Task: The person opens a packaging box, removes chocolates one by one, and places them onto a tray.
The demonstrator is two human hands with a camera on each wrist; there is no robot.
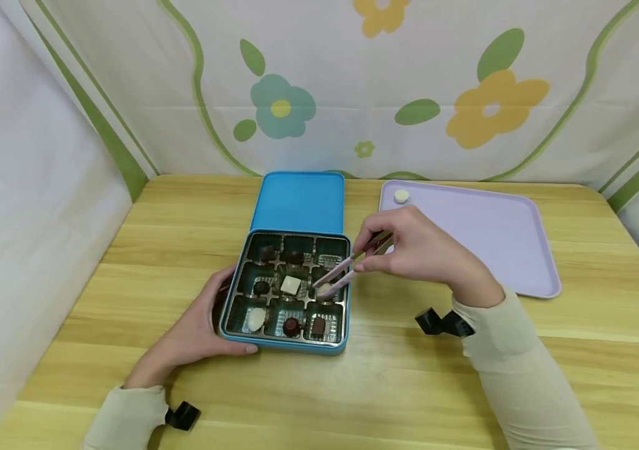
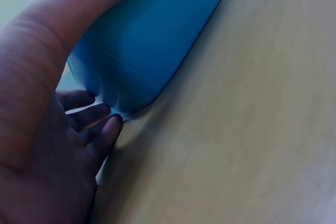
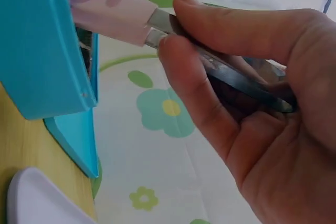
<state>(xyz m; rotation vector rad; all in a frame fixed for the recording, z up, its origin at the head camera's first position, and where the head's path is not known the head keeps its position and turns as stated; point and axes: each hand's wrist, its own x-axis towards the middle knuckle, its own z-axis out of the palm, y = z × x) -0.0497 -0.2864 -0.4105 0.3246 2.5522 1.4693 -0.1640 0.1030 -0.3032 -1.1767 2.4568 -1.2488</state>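
Note:
My left hand (image 1: 198, 328) grips the near left corner of a blue tin box (image 1: 280, 345), its thumb along the front wall and its fingers against the left side (image 2: 113, 85). Small metal tongs (image 1: 335, 275) with pink tips (image 3: 110, 9) are pinched between my right thumb and fingers. My right hand (image 1: 415, 244) is above the box's right edge. The tong tips reach into the middle right compartment, at either side of a round whitish chocolate (image 1: 325, 289). Other compartments hold a white square chocolate (image 1: 290, 285), a white oval one (image 1: 256, 319) and several dark ones (image 1: 292, 326).
The tin's blue lid (image 1: 299, 200) lies flat behind the box. To the right lies a lilac tray (image 1: 499, 231), with one white round chocolate (image 1: 401, 196) at its far left corner. A floral curtain (image 1: 341, 87) hangs along the back edge of the wooden table (image 1: 386, 387).

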